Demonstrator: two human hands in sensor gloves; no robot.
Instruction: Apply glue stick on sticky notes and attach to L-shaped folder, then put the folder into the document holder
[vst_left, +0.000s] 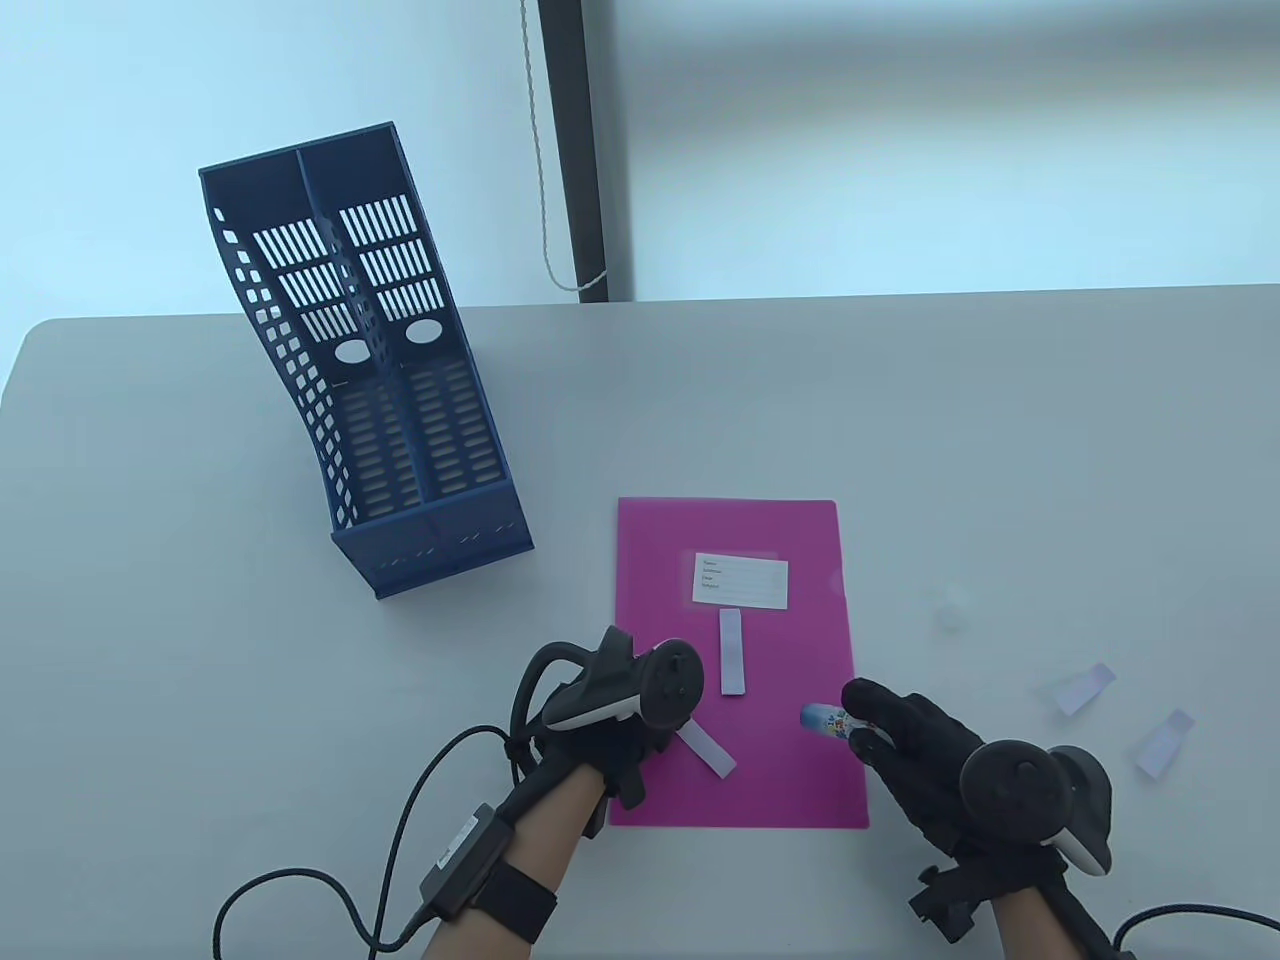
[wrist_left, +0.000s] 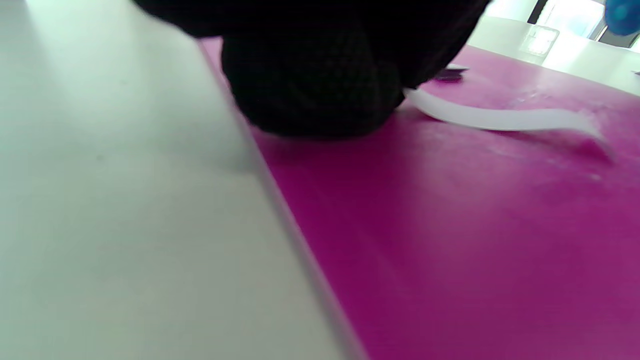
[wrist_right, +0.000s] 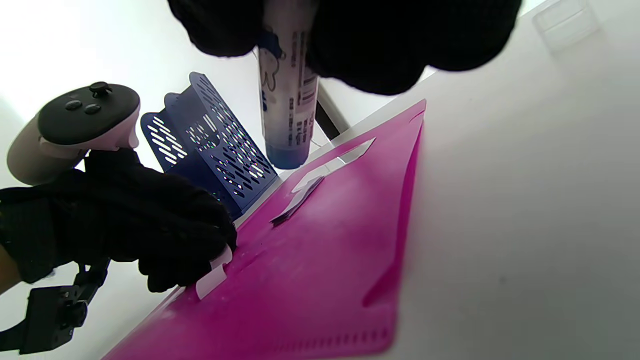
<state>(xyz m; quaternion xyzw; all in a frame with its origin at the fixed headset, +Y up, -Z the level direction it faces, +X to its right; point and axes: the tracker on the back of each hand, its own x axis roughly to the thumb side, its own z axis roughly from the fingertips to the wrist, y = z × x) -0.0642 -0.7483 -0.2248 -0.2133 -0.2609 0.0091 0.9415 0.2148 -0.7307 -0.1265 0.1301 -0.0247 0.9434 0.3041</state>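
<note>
A magenta L-shaped folder (vst_left: 780, 770) (wrist_left: 450, 225) (wrist_right: 325, 265) lies flat near the table's front edge, bearing a white label (vst_left: 740, 580). One pale sticky note (vst_left: 733, 652) lies flat on it below the label. My left hand (vst_left: 660, 740) (wrist_left: 310, 85) (wrist_right: 150, 225) rests at the folder's left edge and pinches one end of a second sticky note (vst_left: 710, 752) (wrist_left: 500, 117) (wrist_right: 212, 280), whose free end curls up off the folder. My right hand (vst_left: 880, 730) (wrist_right: 380, 40) grips a glue stick (vst_left: 825, 718) (wrist_right: 287, 100) above the folder's right part, its blue end pointing left.
A blue two-slot document holder (vst_left: 370, 380) (wrist_right: 210, 145) stands at the back left. Two loose sticky notes (vst_left: 1085, 690) (vst_left: 1165, 742) lie right of the folder. A clear cap (vst_left: 950, 605) (wrist_right: 565, 20) sits beyond the folder's right edge. Glove cables trail off the front.
</note>
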